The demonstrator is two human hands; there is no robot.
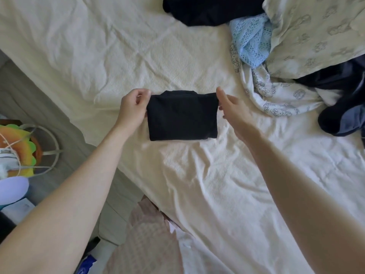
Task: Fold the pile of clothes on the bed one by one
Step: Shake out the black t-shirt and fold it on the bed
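Dark garment (209, 10) cut off by top edge. Navy clothing (341, 107) and patterned pillow (320, 34) cut by right edge. Clutter at lower left partly out of frame, unidentifiable. Right hand (235, 109) fingertips hidden behind folded black garment (181, 115).

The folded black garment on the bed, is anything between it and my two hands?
Nothing visible. The left hand and right hand already pinch the upper corners of the folded black garment; only bare sheet surrounds it.

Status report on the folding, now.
Left hand and right hand each pinch a far corner of the folded black garment. It lies flat on the bed sheet. Unfolded pile far right, not obstructing.
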